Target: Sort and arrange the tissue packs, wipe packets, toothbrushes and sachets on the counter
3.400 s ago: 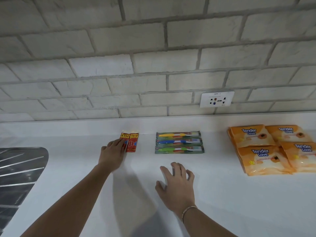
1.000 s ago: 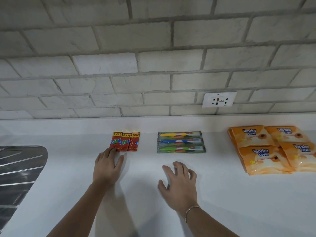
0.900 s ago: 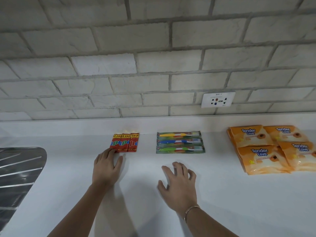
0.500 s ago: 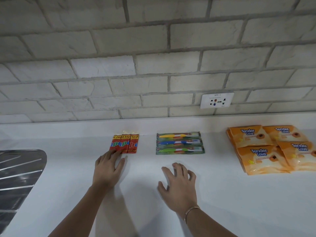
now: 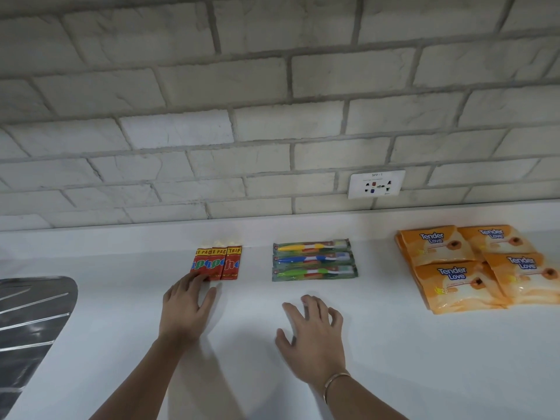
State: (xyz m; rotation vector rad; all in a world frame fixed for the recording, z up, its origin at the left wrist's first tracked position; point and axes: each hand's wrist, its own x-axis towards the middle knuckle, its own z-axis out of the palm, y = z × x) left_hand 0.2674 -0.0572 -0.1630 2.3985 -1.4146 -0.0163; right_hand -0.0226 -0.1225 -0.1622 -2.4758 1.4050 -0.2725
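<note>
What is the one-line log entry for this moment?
left hand: fingers on sachets | right hand: flat on counter, holding nothing | toothbrushes: untouched

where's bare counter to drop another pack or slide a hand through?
Bare lanes: between sachets and toothbrushes; wider between toothbrushes and orange wipe packets; the front strip right of the right hand. Crowded: left hand touches the sachets; wipe packets overlap at the right edge; sink drainboard takes the left.
</note>
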